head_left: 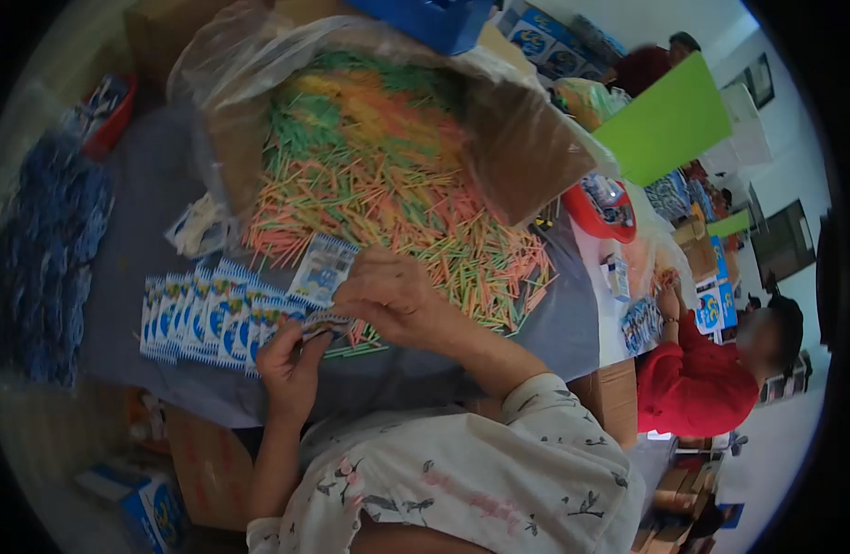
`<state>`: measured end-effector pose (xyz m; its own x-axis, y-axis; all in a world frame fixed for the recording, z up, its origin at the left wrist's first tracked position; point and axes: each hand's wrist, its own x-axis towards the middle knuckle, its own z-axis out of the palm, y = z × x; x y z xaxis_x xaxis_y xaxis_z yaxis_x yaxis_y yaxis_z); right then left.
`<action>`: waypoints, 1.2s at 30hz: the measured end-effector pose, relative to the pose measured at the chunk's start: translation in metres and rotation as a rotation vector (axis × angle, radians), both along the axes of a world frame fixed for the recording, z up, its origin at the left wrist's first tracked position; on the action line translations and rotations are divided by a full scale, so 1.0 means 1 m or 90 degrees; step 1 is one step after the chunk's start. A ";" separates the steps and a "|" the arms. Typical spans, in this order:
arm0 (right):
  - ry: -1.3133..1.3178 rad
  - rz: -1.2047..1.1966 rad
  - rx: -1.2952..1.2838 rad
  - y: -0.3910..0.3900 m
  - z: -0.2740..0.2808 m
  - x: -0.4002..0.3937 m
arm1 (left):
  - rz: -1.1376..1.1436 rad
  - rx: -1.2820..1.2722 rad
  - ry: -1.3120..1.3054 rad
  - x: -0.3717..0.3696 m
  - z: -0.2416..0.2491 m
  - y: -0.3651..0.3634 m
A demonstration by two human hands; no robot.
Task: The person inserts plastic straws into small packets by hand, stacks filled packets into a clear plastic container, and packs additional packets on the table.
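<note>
Gripping small packet (321,270): both hands, left (291,355), right (388,295); grey table (157,194), sticks (379,175) heaped.

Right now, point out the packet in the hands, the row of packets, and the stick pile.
Packet (321,270): head view, middle of its printed face.
Row of packets (203,319): head view, centre of the overlapping row.
Stick pile (388,175): head view, middle of the coloured heap.
</note>
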<state>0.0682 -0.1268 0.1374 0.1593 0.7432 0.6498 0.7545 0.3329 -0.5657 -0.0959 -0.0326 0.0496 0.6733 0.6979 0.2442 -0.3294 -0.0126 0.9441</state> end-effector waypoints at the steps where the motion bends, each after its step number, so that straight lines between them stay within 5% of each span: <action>1: -0.015 -0.018 0.008 0.001 0.001 0.001 | -0.018 0.008 -0.015 0.000 -0.001 0.002; 16: -0.232 0.024 -0.230 -0.012 0.021 -0.003 | -0.017 0.097 0.033 -0.016 0.003 0.009; 21: -0.002 0.147 -0.078 0.001 0.014 -0.014 | -0.050 0.115 0.050 -0.017 0.009 0.008; 36: -0.048 0.173 -0.174 0.009 0.029 -0.019 | -0.039 -0.015 -0.037 -0.023 -0.001 0.011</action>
